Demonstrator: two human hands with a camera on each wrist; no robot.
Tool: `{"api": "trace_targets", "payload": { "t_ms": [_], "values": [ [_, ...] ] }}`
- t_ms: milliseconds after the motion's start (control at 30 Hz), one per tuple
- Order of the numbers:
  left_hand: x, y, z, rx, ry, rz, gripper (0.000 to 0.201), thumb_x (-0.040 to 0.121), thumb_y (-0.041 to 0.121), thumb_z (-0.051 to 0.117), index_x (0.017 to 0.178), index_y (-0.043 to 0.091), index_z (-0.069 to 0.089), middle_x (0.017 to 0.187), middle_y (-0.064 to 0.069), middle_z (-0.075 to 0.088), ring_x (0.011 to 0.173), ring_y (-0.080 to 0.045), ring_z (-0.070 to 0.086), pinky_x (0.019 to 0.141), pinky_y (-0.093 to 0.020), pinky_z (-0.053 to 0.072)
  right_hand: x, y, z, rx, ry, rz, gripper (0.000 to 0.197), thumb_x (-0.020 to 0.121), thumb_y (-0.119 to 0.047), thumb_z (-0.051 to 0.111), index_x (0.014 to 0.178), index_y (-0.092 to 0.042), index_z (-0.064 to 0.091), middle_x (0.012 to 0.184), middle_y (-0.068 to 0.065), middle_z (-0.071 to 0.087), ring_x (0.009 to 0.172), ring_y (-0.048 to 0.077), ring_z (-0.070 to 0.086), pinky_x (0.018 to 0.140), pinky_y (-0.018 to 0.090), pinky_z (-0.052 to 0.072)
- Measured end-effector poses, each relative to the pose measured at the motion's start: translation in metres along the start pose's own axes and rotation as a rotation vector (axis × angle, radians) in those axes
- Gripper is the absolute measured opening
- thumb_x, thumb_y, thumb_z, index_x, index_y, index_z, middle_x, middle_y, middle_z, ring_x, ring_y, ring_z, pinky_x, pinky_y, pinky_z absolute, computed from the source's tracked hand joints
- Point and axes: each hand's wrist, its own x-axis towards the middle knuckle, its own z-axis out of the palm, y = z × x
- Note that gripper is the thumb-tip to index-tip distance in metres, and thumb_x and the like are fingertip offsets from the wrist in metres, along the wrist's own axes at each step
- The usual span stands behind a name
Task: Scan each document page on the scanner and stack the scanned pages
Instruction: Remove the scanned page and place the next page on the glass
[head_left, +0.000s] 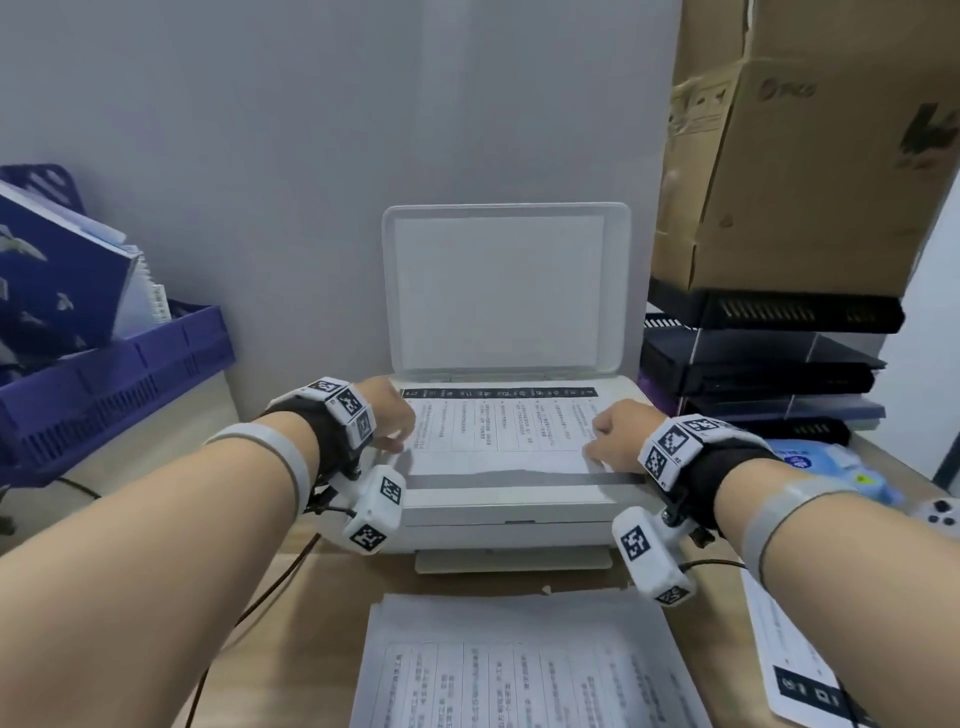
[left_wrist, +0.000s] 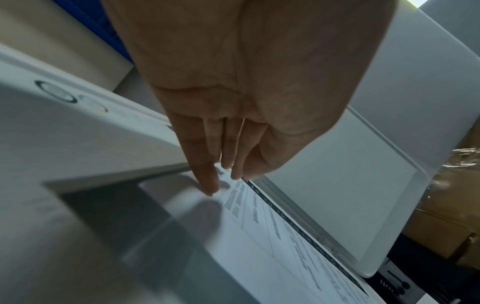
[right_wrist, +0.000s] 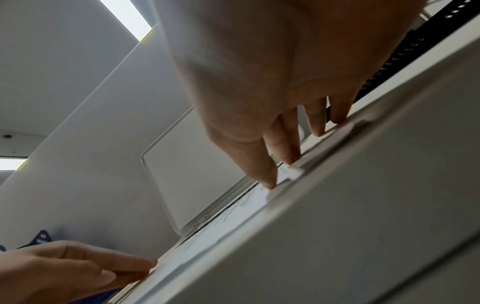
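A white flatbed scanner (head_left: 509, 499) stands at the back of the desk with its lid (head_left: 506, 288) raised against the wall. A printed page (head_left: 501, 431) lies face up on the glass. My left hand (head_left: 392, 421) touches the page's left edge with straight fingers (left_wrist: 207, 181). At the page's right edge, my right hand (head_left: 615, 431) rests its straight fingertips (right_wrist: 270, 181) on the paper and the scanner frame. Neither hand curls round the sheet. A stack of printed pages (head_left: 524, 670) lies on the desk in front of the scanner.
A blue crate (head_left: 119, 384) with notebooks stands at the left. Black paper trays (head_left: 758, 358) under a cardboard box (head_left: 800, 145) stand at the right. Another printed sheet (head_left: 795, 660), a blue packet (head_left: 831, 467) and a white controller (head_left: 940, 514) lie on the right of the desk.
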Motion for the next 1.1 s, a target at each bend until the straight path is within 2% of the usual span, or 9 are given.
{"api": "trace_targets", "payload": {
  "t_ms": [167,300,367,400,467,600,833,967,1100],
  "values": [
    [0.004,0.004,-0.007,0.142,-0.048,-0.028,0.024,0.083,0.009,0.063,0.105,0.0,0.07,0.107,-0.017,0.07,0.097,-0.029,0.069,0.078,-0.042,0.06,-0.002,-0.001,-0.003,-0.066,-0.033,-0.023,0.038,0.076,-0.028,0.067,0.055,-0.014,0.039,0.056,-0.002,0.037,0.057,0.02,0.04,0.053,0.024,0.033],
    [-0.003,0.009,-0.009,0.188,-0.069,-0.033,0.024,0.083,0.008,0.06,0.102,0.003,0.072,0.106,-0.016,0.071,0.094,-0.027,0.069,0.067,-0.032,0.061,-0.01,0.0,-0.008,-0.109,-0.08,-0.023,0.031,0.083,-0.036,0.066,0.064,-0.017,0.052,0.067,-0.001,0.051,0.066,0.019,0.048,0.059,0.026,0.038],
    [-0.008,0.013,-0.012,0.174,-0.082,-0.028,0.028,0.084,0.008,0.058,0.108,0.004,0.071,0.11,-0.015,0.07,0.099,-0.026,0.068,0.062,-0.028,0.058,-0.014,0.001,-0.014,-0.115,-0.105,-0.073,0.029,0.089,-0.044,0.063,0.1,-0.018,0.069,0.106,0.001,0.066,0.093,0.02,0.059,0.079,0.028,0.046],
    [-0.008,0.014,-0.015,0.148,-0.076,-0.019,0.03,0.085,0.008,0.058,0.113,0.005,0.069,0.111,-0.014,0.069,0.099,-0.025,0.067,0.058,-0.027,0.057,-0.015,0.0,-0.018,-0.09,-0.08,-0.088,0.044,0.091,-0.047,0.062,0.124,-0.018,0.064,0.13,0.001,0.061,0.114,0.02,0.058,0.095,0.03,0.044],
    [-0.005,0.018,-0.023,0.056,-0.046,0.011,0.034,0.089,0.007,0.056,0.122,0.01,0.064,0.109,-0.011,0.067,0.091,-0.021,0.064,0.054,-0.025,0.053,-0.018,-0.007,-0.03,-0.038,-0.028,-0.128,0.059,0.093,-0.048,0.059,0.143,-0.018,0.05,0.149,0.002,0.046,0.134,0.02,0.046,0.109,0.031,0.036],
    [0.024,0.033,-0.043,-0.303,0.013,0.005,0.06,0.093,0.002,0.054,0.148,0.015,0.033,0.124,-0.013,0.06,0.082,-0.02,0.067,0.064,-0.031,0.056,-0.006,-0.031,-0.054,-0.019,0.027,-0.246,0.053,0.096,-0.045,0.056,0.141,-0.018,0.051,0.147,0.002,0.049,0.134,0.021,0.047,0.109,0.032,0.037],
    [0.095,0.05,-0.057,-0.613,0.064,0.046,0.086,0.091,-0.002,0.056,0.154,0.017,0.0,0.139,-0.021,0.046,0.107,-0.032,0.065,0.086,-0.043,0.055,0.046,-0.082,-0.07,0.05,0.242,-0.374,0.046,0.091,-0.038,0.064,0.135,-0.028,0.052,0.143,0.004,0.04,0.124,0.02,0.05,0.102,0.031,0.038],
    [0.113,0.053,-0.056,-0.648,0.134,0.12,0.075,0.09,-0.005,0.057,0.152,0.011,0.018,0.141,-0.017,0.045,0.106,-0.033,0.064,0.083,-0.041,0.054,0.061,-0.099,-0.073,0.12,0.362,-0.447,0.057,0.087,-0.035,0.069,0.138,-0.027,0.045,0.139,0.002,0.038,0.126,0.018,0.045,0.101,0.027,0.034],
    [0.108,0.051,-0.065,-0.597,0.188,0.167,0.046,0.093,0.002,0.057,0.135,-0.003,0.039,0.102,-0.021,0.061,0.075,-0.024,0.063,0.071,-0.036,0.056,0.053,-0.109,-0.082,0.096,0.5,-0.52,0.068,0.081,-0.038,0.074,0.141,-0.028,0.042,0.134,0.003,0.038,0.126,0.02,0.041,0.105,0.031,0.036]
  ]
}}
